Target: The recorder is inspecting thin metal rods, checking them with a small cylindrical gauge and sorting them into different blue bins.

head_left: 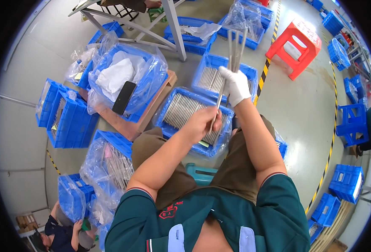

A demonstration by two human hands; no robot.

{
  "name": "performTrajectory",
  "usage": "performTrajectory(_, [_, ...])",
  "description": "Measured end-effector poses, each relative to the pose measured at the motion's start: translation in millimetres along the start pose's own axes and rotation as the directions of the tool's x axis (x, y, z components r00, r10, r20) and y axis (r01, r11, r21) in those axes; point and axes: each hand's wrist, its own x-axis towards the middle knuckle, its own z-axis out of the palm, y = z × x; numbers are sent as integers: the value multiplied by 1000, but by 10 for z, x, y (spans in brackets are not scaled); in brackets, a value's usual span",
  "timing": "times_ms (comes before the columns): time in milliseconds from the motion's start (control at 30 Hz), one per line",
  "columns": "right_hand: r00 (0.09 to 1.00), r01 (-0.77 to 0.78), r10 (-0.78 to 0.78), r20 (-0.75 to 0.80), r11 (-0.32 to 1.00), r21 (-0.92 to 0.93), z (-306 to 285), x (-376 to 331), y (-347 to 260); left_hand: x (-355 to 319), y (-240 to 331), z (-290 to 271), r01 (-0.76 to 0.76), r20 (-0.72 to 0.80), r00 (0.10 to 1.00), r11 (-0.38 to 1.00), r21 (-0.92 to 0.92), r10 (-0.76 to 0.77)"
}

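Note:
My left hand [204, 121] is bare and closed on the lower end of a thin metal rod [220, 100], which slants up toward the other hand. In a white glove, my right hand [237, 87] is wrapped round several long metal rods [236, 50] that stick up and fan slightly apart. Below both hands, between my knees, sits a blue plastic crate [165, 128] lined with clear film. Similar metal rods [181, 110] lie in it side by side in a dense row. Just beyond, a second blue crate [252, 72] holds more rods [212, 80].
At left, a film-lined blue crate [145, 54] with white cloths and a black phone [124, 98] rests on a wooden pallet [129, 128]. Stacked blue crates [74, 122] stand farther left. A red stool [292, 50] is at the right. A metal table leg [175, 29] rises ahead. Another person [61, 231] is at lower left.

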Motion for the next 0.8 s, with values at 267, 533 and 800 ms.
performTrajectory(267, [987, -163, 162, 19, 969, 183, -419, 241, -226, -168, 297, -409, -41, -180, 982, 994, 105, 59])
performTrajectory(533, [897, -160, 219, 383, 970, -182, 70, -256, 28, 27, 303, -308, -48, 181, 981, 994, -95, 65])
performTrajectory(800, [908, -3, 210, 362, 868, -496, 182, -300, 90, -41, 322, -239, 49, 62, 996, 978, 202, -62])
